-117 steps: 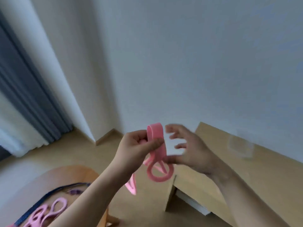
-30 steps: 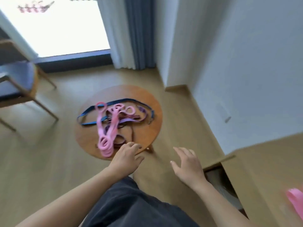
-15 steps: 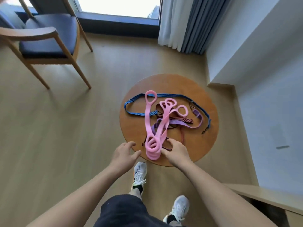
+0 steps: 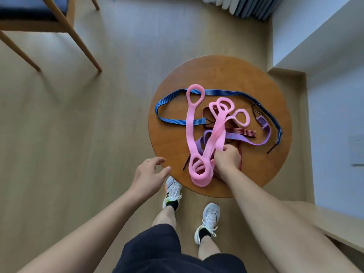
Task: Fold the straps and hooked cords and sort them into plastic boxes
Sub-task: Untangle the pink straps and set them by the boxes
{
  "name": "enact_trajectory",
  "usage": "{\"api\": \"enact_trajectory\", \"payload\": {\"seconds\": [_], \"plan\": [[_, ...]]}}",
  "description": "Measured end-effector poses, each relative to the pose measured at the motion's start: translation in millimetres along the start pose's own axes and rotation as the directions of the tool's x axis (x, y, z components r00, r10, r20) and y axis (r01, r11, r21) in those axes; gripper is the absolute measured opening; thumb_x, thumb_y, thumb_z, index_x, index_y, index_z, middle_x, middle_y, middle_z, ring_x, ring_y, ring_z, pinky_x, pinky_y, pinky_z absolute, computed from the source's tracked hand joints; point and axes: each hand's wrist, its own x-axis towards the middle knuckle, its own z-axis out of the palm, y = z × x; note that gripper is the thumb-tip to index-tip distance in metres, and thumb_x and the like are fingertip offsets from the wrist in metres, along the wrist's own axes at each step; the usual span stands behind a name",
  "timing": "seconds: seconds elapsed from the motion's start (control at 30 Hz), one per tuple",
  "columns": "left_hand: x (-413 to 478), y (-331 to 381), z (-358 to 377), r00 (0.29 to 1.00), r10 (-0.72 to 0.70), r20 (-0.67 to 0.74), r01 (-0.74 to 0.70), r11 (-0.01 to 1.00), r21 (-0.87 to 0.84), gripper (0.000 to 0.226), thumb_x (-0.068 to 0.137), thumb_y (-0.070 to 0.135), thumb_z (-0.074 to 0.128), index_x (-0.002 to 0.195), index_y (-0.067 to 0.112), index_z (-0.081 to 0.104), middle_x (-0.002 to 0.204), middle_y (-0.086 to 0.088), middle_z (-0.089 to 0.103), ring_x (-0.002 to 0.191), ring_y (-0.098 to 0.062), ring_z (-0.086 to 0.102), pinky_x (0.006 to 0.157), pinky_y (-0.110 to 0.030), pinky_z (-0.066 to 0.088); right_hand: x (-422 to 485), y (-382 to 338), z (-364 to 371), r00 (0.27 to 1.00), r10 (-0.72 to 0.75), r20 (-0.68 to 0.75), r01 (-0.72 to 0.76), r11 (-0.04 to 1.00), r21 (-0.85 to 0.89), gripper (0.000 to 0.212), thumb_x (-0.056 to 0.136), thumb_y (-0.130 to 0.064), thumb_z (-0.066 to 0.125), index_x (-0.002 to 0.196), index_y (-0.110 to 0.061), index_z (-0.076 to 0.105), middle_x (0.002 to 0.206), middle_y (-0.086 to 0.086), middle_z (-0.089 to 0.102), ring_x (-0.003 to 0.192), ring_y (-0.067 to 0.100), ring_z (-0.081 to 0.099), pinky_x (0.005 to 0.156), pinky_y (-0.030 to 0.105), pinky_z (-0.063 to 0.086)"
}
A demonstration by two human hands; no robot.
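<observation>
A tangle of straps lies on a small round wooden table (image 4: pixel 222 71). Pink straps (image 4: pixel 190 123) with looped ends cross the heap, over a blue striped hooked cord (image 4: pixel 226 93), a purple strap (image 4: pixel 244 140) and a dark red cord (image 4: pixel 241 132). My right hand (image 4: pixel 227 159) is curled on the heap at the table's near side, gripping the pink straps just above their lower loops. My left hand (image 4: pixel 150 174) hovers by the table's near left edge, fingers relaxed, holding nothing. No plastic box is in view.
A wooden chair (image 4: pixel 59 20) with a blue seat stands at the far left on the wood floor. A light wooden bench or shelf (image 4: pixel 334 223) runs along the right by the white wall. Curtains (image 4: pixel 242 5) hang at the top. My shoes (image 4: pixel 172 191) stand just before the table.
I have turned from the shelf to the round table and leaned over it. My right hand reached onto the heap and closed on the pink straps; my left hand stays free.
</observation>
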Motion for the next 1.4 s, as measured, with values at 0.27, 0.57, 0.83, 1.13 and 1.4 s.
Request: {"api": "enact_trajectory", "payload": {"seconds": [0.27,0.57,0.83,1.13,1.4], "plan": [[8,108,9,0.974,0.184,0.131,-0.121,0.913,-0.390,0.022,0.099,0.041,0.064,0.104,0.027,0.080,0.104,0.009,0.078,0.105,-0.009,0.069,0.094,-0.031,0.053,-79,-16,-60,0.796,-0.563,-0.223,0.583,0.812,0.032,0.010,0.086,0.002,0.065,0.078,-0.005,0.065,0.074,0.005,0.063,0.073,0.027,0.055,0.068,0.040,0.044],[1,175,-21,0.895,0.171,0.412,0.155,0.747,-0.647,0.020,0.092,0.009,0.072,0.113,0.010,0.072,0.094,-0.011,0.077,0.076,-0.017,0.074,0.064,-0.028,0.060,-95,-24,-104,0.578,-0.801,-0.152,0.815,0.573,0.080,0.019,0.081,0.000,0.073,0.098,-0.008,0.073,0.100,0.000,0.070,0.096,0.020,0.063,0.083,0.032,0.052],[11,143,-64,0.993,0.038,0.115,0.055,0.709,-0.703,0.016,0.092,0.007,0.071,0.096,0.020,0.079,0.099,-0.010,0.075,0.071,-0.019,0.071,0.062,-0.032,0.058,-22,-12,-45,0.983,-0.117,0.140,0.103,0.989,0.106,0.009,0.086,-0.023,0.068,0.085,-0.017,0.074,0.087,-0.001,0.073,0.091,0.022,0.067,0.085,0.032,0.050],[25,99,-76,0.998,-0.056,-0.008,0.038,0.772,-0.634,0.014,0.100,0.005,0.061,0.102,0.011,0.074,0.091,-0.013,0.069,0.074,-0.022,0.061,0.076,-0.040,0.055,4,-21,44,0.946,0.126,0.299,-0.170,0.978,0.124,0.014,0.081,-0.024,0.071,0.075,-0.012,0.071,0.080,0.010,0.074,0.074,0.030,0.071,0.070,0.044,0.061],[6,109,-63,0.998,-0.009,0.066,0.044,0.839,-0.543,0.012,0.092,0.006,0.074,0.099,0.016,0.076,0.096,-0.015,0.070,0.065,-0.020,0.067,0.058,-0.029,0.058,-30,-30,-19,0.988,-0.152,0.034,0.154,0.986,-0.070,0.015,0.076,-0.017,0.061,0.066,-0.009,0.069,0.070,0.006,0.069,0.075,0.031,0.060,0.063,0.036,0.049]]}}
